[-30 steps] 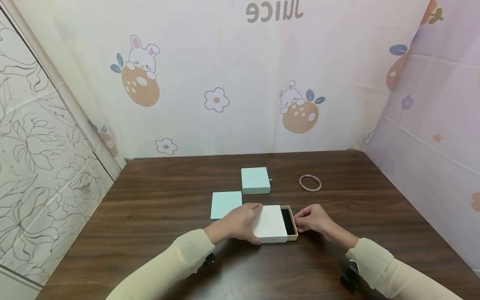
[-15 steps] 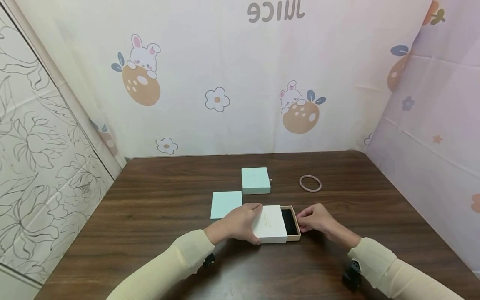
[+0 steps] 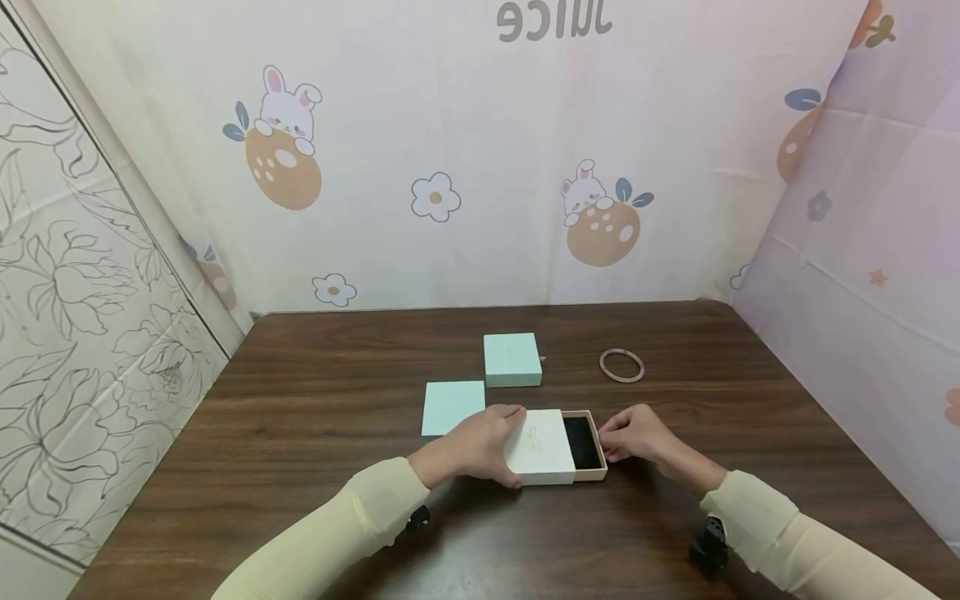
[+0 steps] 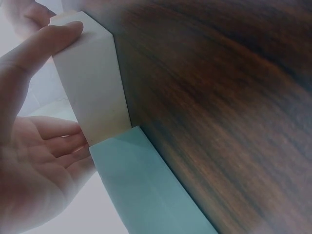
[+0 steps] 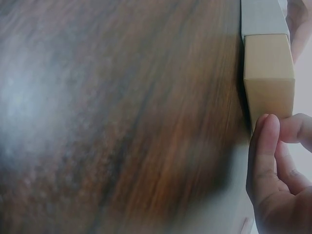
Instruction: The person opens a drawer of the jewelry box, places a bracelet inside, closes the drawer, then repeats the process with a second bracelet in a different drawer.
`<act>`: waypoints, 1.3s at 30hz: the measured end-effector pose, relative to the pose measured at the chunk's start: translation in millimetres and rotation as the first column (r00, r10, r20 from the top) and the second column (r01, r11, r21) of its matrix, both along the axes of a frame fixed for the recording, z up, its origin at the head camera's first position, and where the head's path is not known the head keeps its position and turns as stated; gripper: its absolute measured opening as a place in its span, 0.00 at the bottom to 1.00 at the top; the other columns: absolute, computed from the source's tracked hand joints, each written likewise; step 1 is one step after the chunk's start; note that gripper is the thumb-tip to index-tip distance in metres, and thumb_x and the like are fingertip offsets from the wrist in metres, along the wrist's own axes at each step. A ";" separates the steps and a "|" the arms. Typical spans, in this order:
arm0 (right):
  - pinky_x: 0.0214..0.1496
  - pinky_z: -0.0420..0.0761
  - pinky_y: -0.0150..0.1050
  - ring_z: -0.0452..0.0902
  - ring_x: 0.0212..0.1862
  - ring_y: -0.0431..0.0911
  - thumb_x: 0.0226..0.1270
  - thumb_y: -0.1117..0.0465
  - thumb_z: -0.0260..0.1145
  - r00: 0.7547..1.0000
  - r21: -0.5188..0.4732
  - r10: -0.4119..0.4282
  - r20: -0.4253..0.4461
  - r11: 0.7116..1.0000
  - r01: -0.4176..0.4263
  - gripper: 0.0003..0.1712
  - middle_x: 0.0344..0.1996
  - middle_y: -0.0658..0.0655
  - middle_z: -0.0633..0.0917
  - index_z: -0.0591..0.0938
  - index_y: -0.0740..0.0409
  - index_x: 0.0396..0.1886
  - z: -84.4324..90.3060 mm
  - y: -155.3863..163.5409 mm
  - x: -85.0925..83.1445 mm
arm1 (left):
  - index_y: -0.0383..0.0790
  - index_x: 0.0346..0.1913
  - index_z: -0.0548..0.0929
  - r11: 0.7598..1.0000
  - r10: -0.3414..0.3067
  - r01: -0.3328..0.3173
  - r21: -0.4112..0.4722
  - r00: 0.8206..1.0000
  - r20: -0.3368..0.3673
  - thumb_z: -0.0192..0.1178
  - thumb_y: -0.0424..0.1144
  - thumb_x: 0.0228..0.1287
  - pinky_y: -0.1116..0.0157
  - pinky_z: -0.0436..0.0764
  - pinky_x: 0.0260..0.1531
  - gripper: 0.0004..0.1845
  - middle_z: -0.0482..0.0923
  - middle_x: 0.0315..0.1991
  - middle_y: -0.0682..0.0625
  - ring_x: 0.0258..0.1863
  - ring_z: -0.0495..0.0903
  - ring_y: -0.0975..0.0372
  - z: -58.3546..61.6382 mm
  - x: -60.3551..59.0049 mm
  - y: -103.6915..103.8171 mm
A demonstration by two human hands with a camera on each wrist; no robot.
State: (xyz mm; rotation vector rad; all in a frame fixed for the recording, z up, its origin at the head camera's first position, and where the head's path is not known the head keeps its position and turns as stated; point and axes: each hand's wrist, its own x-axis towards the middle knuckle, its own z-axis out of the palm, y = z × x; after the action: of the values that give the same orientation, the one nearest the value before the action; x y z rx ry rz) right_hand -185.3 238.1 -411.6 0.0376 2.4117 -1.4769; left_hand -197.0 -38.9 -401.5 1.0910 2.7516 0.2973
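A white box sleeve with small gold lettering lies on the table. My left hand grips it from the left, thumb on the near side, as the left wrist view also shows. From its right end sticks out a tan inner drawer with a black lining. My right hand pinches the drawer's right end between thumb and fingers. In the right wrist view the fingertips meet at the drawer's end face; whether they hold a pull tab there is hidden.
A mint-green box with a small tab on its right stands behind the white one. A flat mint-green square lies to the left, partly behind my left hand. A pinkish ring lies at the back right of the brown table.
My right hand has moved slightly to the right, and the drawer has slid farther out of the sleeve, showing more black lining. The left hand and sleeve have stayed in place.
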 end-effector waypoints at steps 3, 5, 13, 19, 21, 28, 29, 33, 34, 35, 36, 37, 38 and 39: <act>0.30 0.86 0.32 0.83 0.25 0.37 0.65 0.76 0.64 1.000 -0.005 0.000 0.000 1.000 0.000 0.09 0.24 0.53 0.88 0.84 0.84 0.38 0.7 0.9 -0.2 | 0.29 0.76 0.68 1.000 -0.001 0.001 0.001 1.000 0.002 0.80 0.53 0.52 0.64 0.73 0.71 0.54 0.71 0.75 0.39 0.74 0.72 0.53 1.2 -0.1 -0.2; 0.30 0.86 0.32 0.83 0.24 0.37 0.66 0.76 0.64 1.000 -0.004 0.003 0.002 1.000 -0.003 0.09 0.24 0.52 0.87 0.84 0.84 0.38 1.0 1.9 -0.3 | 0.29 0.76 0.68 1.000 0.001 -0.001 0.003 1.000 0.004 0.80 0.53 0.52 0.63 0.73 0.71 0.54 0.71 0.75 0.39 0.74 0.72 0.53 2.4 0.2 -0.4; 0.30 0.86 0.32 0.82 0.24 0.37 0.68 0.75 0.63 1.000 -0.002 0.008 0.003 1.000 -0.008 0.10 0.24 0.52 0.87 0.84 0.85 0.39 0.5 8.0 -0.7 | 0.29 0.77 0.67 1.000 0.004 -0.004 0.003 1.000 0.015 0.80 0.53 0.53 0.63 0.73 0.72 0.54 0.71 0.75 0.39 0.74 0.72 0.53 3.7 0.0 -0.5; 0.31 0.86 0.32 0.83 0.25 0.38 0.69 0.75 0.64 1.000 0.009 0.002 0.004 1.000 -0.002 0.10 0.25 0.53 0.88 0.84 0.84 0.40 -0.1 12.3 -2.1 | 0.30 0.77 0.67 1.000 0.008 -0.008 0.003 1.000 0.020 0.80 0.53 0.53 0.63 0.72 0.72 0.54 0.70 0.76 0.40 0.75 0.71 0.53 3.3 -1.1 -0.7; 0.31 0.87 0.32 0.83 0.25 0.38 0.70 0.75 0.64 1.000 0.017 -0.003 0.006 1.000 0.003 0.10 0.26 0.54 0.88 0.84 0.84 0.40 -0.2 13.7 -2.6 | 0.30 0.77 0.67 1.000 0.008 -0.008 0.005 1.000 0.021 0.80 0.53 0.53 0.63 0.72 0.72 0.54 0.70 0.76 0.40 0.75 0.71 0.53 3.1 -1.2 -0.7; 0.31 0.86 0.32 0.84 0.26 0.37 0.71 0.75 0.63 1.000 0.024 -0.005 0.008 1.000 0.005 0.10 0.27 0.54 0.89 0.84 0.84 0.40 0.6 18.7 -2.2 | 0.30 0.77 0.67 1.000 0.009 -0.010 0.014 1.000 0.028 0.80 0.52 0.53 0.62 0.72 0.72 0.53 0.70 0.76 0.40 0.75 0.70 0.53 2.5 -0.6 -1.0; 0.31 0.86 0.32 0.83 0.26 0.37 0.70 0.75 0.63 1.000 0.021 -0.004 0.008 1.000 0.004 0.10 0.27 0.54 0.89 0.84 0.83 0.40 1.0 19.3 -1.8 | 0.30 0.77 0.67 1.000 0.009 -0.009 0.014 1.000 0.028 0.80 0.52 0.53 0.62 0.72 0.72 0.53 0.70 0.76 0.40 0.75 0.70 0.53 2.3 -0.6 -1.0; 0.31 0.86 0.32 0.83 0.25 0.37 0.70 0.75 0.64 1.000 0.016 -0.006 0.013 1.000 0.006 0.09 0.27 0.53 0.89 0.84 0.83 0.40 1.7 21.4 -0.4 | 0.30 0.77 0.67 1.000 0.010 -0.011 0.016 1.000 0.028 0.80 0.52 0.53 0.62 0.72 0.72 0.54 0.69 0.76 0.40 0.75 0.70 0.53 1.2 -0.6 -0.7; 0.31 0.86 0.32 0.83 0.25 0.37 0.70 0.75 0.64 1.000 0.016 -0.009 0.016 1.000 0.009 0.09 0.27 0.53 0.89 0.84 0.83 0.40 1.9 21.8 -0.1 | 0.30 0.77 0.67 1.000 0.011 -0.011 0.016 1.000 0.030 0.80 0.53 0.53 0.62 0.72 0.72 0.54 0.69 0.77 0.40 0.76 0.70 0.53 0.9 -0.6 -0.6; 0.31 0.86 0.32 0.83 0.26 0.37 0.70 0.75 0.63 1.000 0.016 -0.008 0.017 1.000 0.008 0.09 0.27 0.53 0.89 0.84 0.83 0.40 2.2 22.3 0.2 | 0.29 0.77 0.67 1.000 0.011 -0.011 0.016 0.999 0.031 0.80 0.53 0.53 0.62 0.72 0.72 0.54 0.69 0.77 0.40 0.76 0.70 0.52 0.7 -0.5 -0.6; 0.31 0.86 0.32 0.83 0.26 0.37 0.70 0.75 0.63 1.000 0.019 -0.007 0.017 1.000 0.007 0.09 0.27 0.53 0.89 0.84 0.83 0.41 2.3 23.0 0.3 | 0.29 0.77 0.66 1.000 0.012 -0.012 0.016 0.999 0.032 0.80 0.53 0.53 0.62 0.72 0.73 0.54 0.69 0.77 0.40 0.76 0.70 0.52 0.6 -0.4 -0.5; 0.32 0.86 0.32 0.83 0.26 0.37 0.70 0.75 0.63 1.000 0.020 -0.002 0.016 1.000 0.002 0.10 0.27 0.53 0.89 0.84 0.83 0.41 2.3 23.6 0.5 | 0.29 0.77 0.67 1.000 0.012 -0.013 0.016 0.999 0.033 0.80 0.53 0.53 0.62 0.72 0.73 0.54 0.69 0.77 0.40 0.76 0.70 0.52 0.4 -0.4 -0.5; 0.32 0.86 0.32 0.83 0.26 0.37 0.70 0.75 0.63 1.000 0.020 -0.004 0.017 1.000 0.004 0.09 0.28 0.53 0.89 0.84 0.83 0.41 2.4 23.9 0.7 | 0.29 0.77 0.66 1.000 0.012 -0.013 0.015 0.999 0.032 0.80 0.53 0.53 0.62 0.72 0.73 0.54 0.69 0.77 0.40 0.76 0.70 0.52 0.5 -0.3 -0.6; 0.32 0.86 0.32 0.83 0.26 0.37 0.70 0.75 0.63 1.000 0.023 -0.008 0.020 1.000 0.008 0.09 0.28 0.53 0.89 0.84 0.83 0.41 2.4 24.1 0.8 | 0.29 0.77 0.67 1.000 0.012 -0.012 0.014 0.999 0.031 0.80 0.53 0.53 0.62 0.72 0.73 0.54 0.69 0.77 0.40 0.76 0.70 0.53 0.3 -0.1 -0.7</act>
State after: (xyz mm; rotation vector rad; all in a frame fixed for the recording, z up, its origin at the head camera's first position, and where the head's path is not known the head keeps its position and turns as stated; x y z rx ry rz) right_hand -184.5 262.2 -409.2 0.0667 2.4158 -1.4452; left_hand -197.1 -39.6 -401.2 1.0647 2.7341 0.3334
